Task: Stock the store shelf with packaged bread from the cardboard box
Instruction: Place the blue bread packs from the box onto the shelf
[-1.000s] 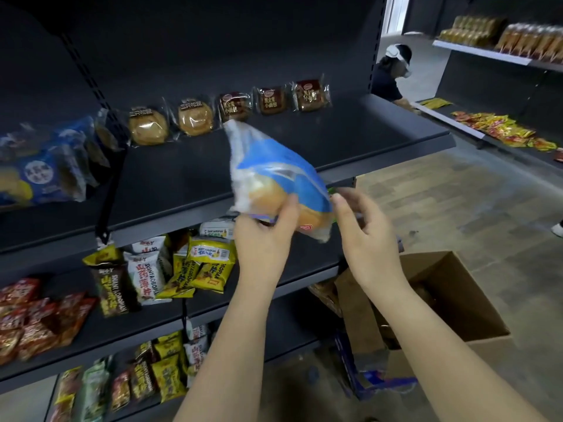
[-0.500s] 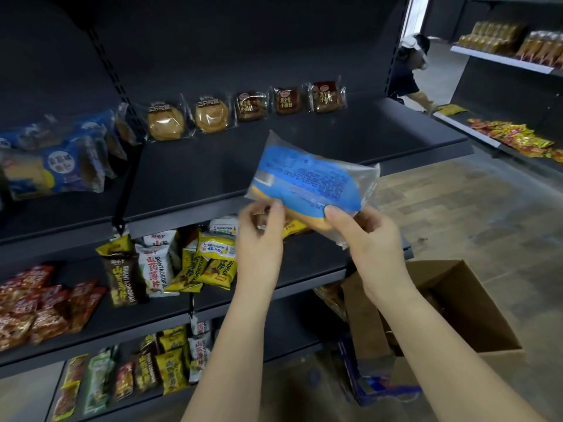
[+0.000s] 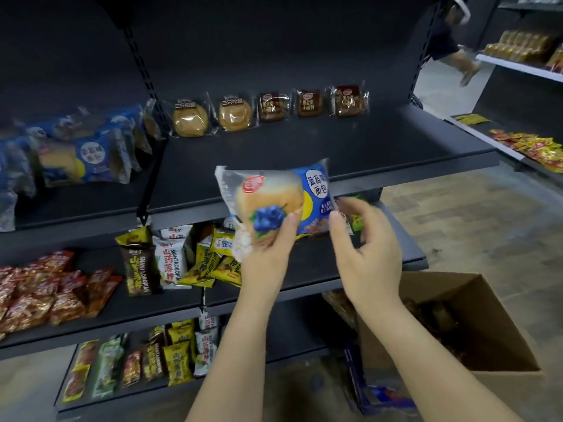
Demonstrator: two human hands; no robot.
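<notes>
gripping the bread package (image 3: 274,193) by its lower left part, the left hand (image 3: 268,248) had its thumb pressed on the printed front beside the blueberry picture, its other fingers hidden behind the wrapper. the package stood tilted above that hand, label toward the camera, its top edge overlapping the front lip of the top shelf (image 3: 365,141). the right hand (image 3: 368,251) hovered at the package's right edge, its fingers (image 3: 365,214) loosely curled and blurred; whether they touched the wrapper could not be told. beyond the fingers a wide stretch of dark shelf board ran back to a row of small buns (image 3: 268,108) at the rear wall. blue bread packs (image 3: 79,156) lay well left of the left hand. snack packets (image 3: 170,257) crowded the next shelf, below and left of the fingers. the cardboard box (image 3: 475,339) stood open, low beside the right forearm. both forearms reached up and forward.
</notes>
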